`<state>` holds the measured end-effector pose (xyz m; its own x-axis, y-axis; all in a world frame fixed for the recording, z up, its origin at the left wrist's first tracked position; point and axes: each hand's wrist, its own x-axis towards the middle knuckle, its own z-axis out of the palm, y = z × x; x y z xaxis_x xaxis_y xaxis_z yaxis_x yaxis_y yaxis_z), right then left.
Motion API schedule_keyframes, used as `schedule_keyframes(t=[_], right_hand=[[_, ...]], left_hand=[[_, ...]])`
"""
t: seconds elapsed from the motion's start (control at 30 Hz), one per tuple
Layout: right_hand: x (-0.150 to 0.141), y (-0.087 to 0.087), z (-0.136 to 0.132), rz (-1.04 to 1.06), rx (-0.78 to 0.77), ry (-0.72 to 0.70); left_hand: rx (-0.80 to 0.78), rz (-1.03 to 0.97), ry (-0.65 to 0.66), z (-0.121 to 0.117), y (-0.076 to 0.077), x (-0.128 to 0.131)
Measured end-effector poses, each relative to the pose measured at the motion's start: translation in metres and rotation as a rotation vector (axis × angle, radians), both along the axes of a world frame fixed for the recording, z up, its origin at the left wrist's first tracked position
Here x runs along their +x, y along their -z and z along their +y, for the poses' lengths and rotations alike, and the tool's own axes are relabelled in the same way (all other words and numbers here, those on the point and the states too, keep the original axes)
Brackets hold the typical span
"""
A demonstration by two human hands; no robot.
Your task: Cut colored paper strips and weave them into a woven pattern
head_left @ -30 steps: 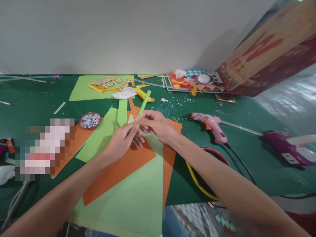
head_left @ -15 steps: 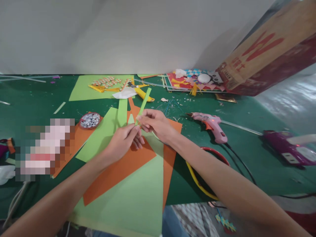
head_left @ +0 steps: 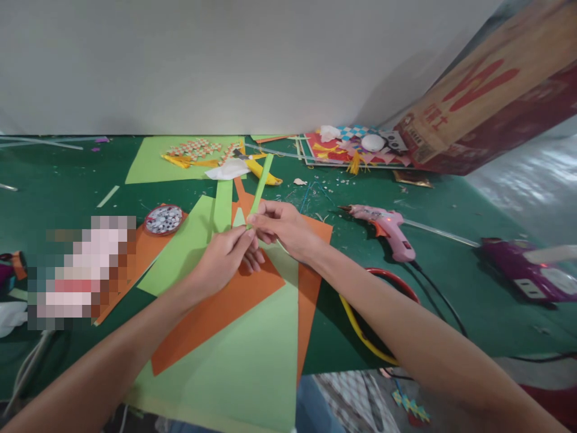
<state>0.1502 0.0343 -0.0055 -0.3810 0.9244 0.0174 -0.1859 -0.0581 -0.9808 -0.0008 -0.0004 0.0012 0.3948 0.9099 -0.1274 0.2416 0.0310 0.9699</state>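
A narrow light-green paper strip [head_left: 262, 186] stands up from between my fingertips, its top leaning slightly right. My left hand [head_left: 229, 249] pinches its lower end between thumb and fingers. Pressed close beside it, my right hand [head_left: 283, 225] grips the strip just above with thumb and forefinger. A thin pale strip curves below my right hand. Under both hands lie an orange sheet [head_left: 202, 325] and a larger light-green sheet [head_left: 243, 367], overlapping. Further green strips [head_left: 223, 204] and an orange strip lie just beyond my fingers.
A pink glue gun [head_left: 383, 225] lies at right, near a purple power strip [head_left: 527, 270]. A round dish of googly eyes [head_left: 164, 220] sits at left. A yellow-handled tool [head_left: 265, 173] and woven paper pieces [head_left: 193, 149] lie behind. A paper bag [head_left: 487, 90] stands back right.
The upright green strip has tilted a little to the left and is more upright. My right fingers have shifted slightly left; my left hand is nearly still.
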Motion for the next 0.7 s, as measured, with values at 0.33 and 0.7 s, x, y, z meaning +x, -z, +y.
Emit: schedule_keyframes(t=[0.33, 0.7], right_hand=[[-0.0012, 0.0013, 0.0009, -0.019, 0.026, 0.012], [-0.0007, -0.0003, 0.0004, -0.002, 0.060, 0.018]], left_hand=[[-0.007, -0.005, 0.022, -0.0015, 0.0009, 0.0006], [-0.021, -0.048, 0.003, 0.0004, 0.0022, -0.0004]])
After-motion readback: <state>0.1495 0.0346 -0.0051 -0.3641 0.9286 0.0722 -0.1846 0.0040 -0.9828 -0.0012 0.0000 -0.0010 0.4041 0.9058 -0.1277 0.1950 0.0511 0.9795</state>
